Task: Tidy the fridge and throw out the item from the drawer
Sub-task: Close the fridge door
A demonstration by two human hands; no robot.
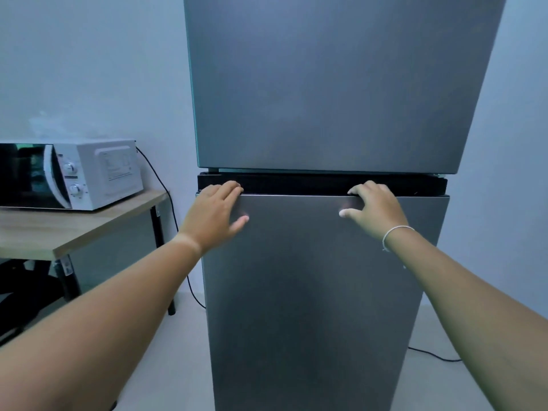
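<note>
A tall grey two-door fridge (323, 277) fills the middle of the view, both doors closed. A dark recessed strip (296, 183) runs between the upper door (326, 84) and the lower door. My left hand (215, 215) rests on the top left corner of the lower door, fingers hooked over its upper edge into the strip. My right hand (375, 207), with a thin bracelet at the wrist, curls its fingers over the same edge further right, thumb pressed on the door front. The inside of the fridge and its drawer are hidden.
A white microwave (71, 173) stands on a wooden table (74, 229) with black legs at the left, close to the fridge. A black cable (166, 191) runs down behind the table; another cable (433, 355) lies on the floor at the right. Pale walls stand behind.
</note>
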